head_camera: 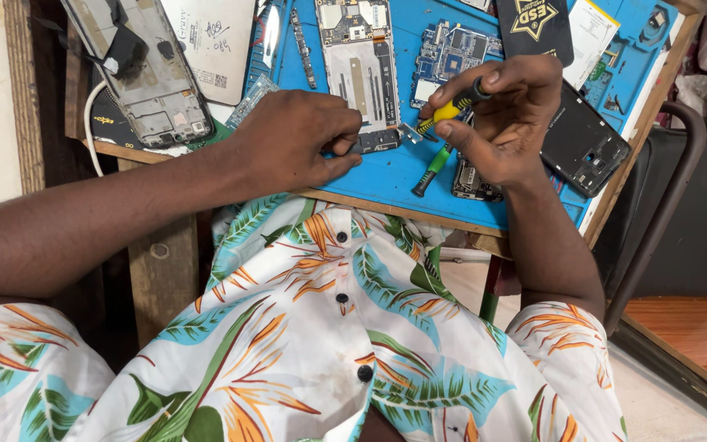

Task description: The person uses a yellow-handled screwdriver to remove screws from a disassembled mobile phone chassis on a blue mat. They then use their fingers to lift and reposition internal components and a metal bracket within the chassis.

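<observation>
Step in hand: the person seems to be working a screw at the lower end of the phone frame (359, 69), which lies on the blue work mat (386, 176); this is a judgement from the tool tip resting just beside that end.
Left hand: the left hand (300, 139) is curled closed and presses down on the lower end of the frame, at about 9 o'clock from the tool tip; the fingertips are hidden, so it cannot be told if they pinch a small part.
Right hand: the right hand (505, 115) grips the yellow-handled screwdriver (445, 112) between thumb and fingers, the tip pointing towards 8 o'clock.
Next move calls for: probably a steady frame under the left hand and the tip staying straight in the screw head; a slip could scratch the mat or lose a tiny screw.
Spare tool: a green-handled screwdriver (433, 166) lies on the mat at 6 o'clock from the yellow one, partly under the right hand.
Circuit board: a blue board (448, 53) lies at 12 o'clock from the right hand.
Black cover: a black phone back (583, 143) lies at 3 o'clock from the right hand.
Packages and labels: a black flat package with a gold star (535, 29) is at 12 o'clock, a white paper card (591, 33) just beside it at 3 o'clock, and a white plate with handwriting (214, 37) at 10 o'clock.
</observation>
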